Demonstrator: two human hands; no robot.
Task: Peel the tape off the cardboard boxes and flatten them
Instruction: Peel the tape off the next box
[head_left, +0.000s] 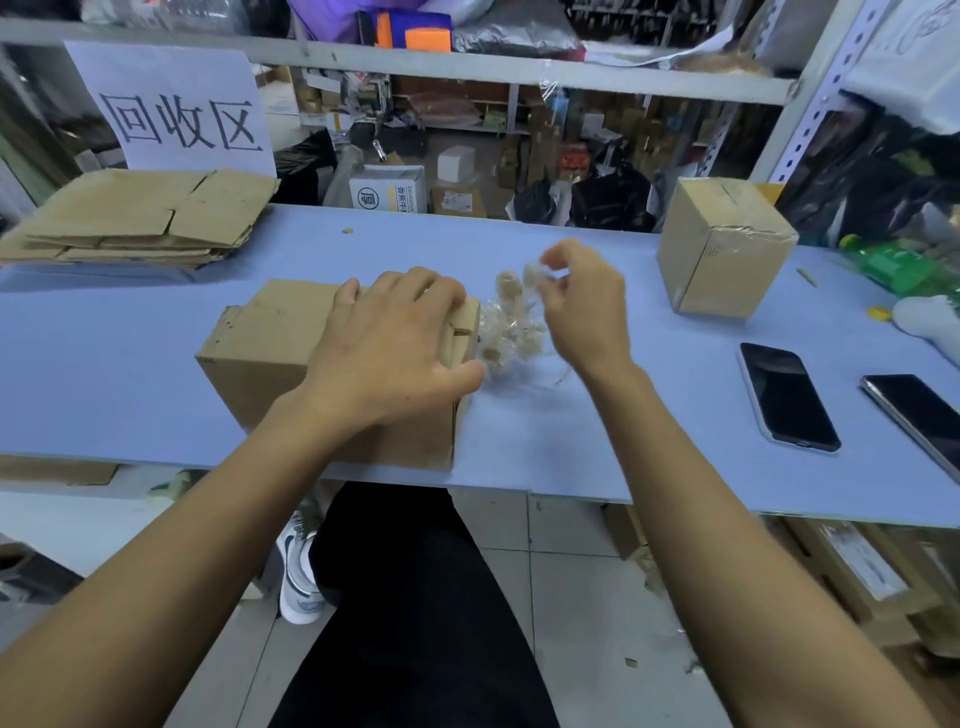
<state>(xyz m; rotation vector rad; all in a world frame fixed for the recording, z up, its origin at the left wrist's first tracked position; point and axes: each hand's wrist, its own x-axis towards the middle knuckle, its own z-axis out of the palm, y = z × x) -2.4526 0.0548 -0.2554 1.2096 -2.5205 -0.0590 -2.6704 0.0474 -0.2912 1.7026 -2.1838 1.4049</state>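
A brown cardboard box (260, 353) lies on the blue table (130, 374) in front of me. My left hand (389, 343) rests spread on its top, with the fingers curled over the right edge. A crumpled strip of clear tape (511, 325) with bits of cardboard stuck to it hangs from the box's right end. My right hand (582, 306) pinches the upper end of that tape just right of the box. A second box (722, 249) with clear tape over it stands upright at the back right.
A stack of flattened cardboard (140, 218) lies at the back left under a paper sign (171, 109). Two phones (787, 397) (919, 415) lie face up at the right. A shelf post (810, 88) and cluttered goods stand behind the table.
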